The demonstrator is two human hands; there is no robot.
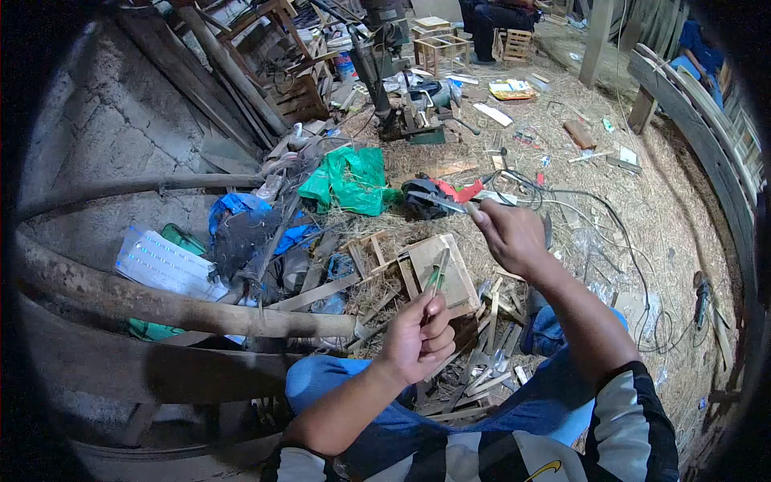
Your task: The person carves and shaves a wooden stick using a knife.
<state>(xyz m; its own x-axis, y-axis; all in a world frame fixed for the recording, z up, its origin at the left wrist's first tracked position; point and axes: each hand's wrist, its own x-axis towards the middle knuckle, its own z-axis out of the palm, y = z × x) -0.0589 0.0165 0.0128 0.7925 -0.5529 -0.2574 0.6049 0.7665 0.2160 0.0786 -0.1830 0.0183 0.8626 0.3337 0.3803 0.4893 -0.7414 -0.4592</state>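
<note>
Around the middle of the frame are two bare hands, each closed on one item. The left hand (pixel 414 341), lower centre, is a fist gripping a slender pale strip (pixel 440 269) with some green along it; whether it is one piece or two, I cannot tell. The strip rises from the top of that fist, tilted slightly right. The right hand (pixel 518 237), higher and to the right, pinches one flat grey blade (pixel 446 202), which points left from its fingertips, above the strip and apart from it. Behind the strip sits one wooden box (pixel 463 293); below it lie wood scraps (pixel 482 386), too many to count. One green bag (pixel 345 178) lies left of the blade. Toward the upper right are one yellow packet (pixel 511 90) and two other people, partly visible.
</note>
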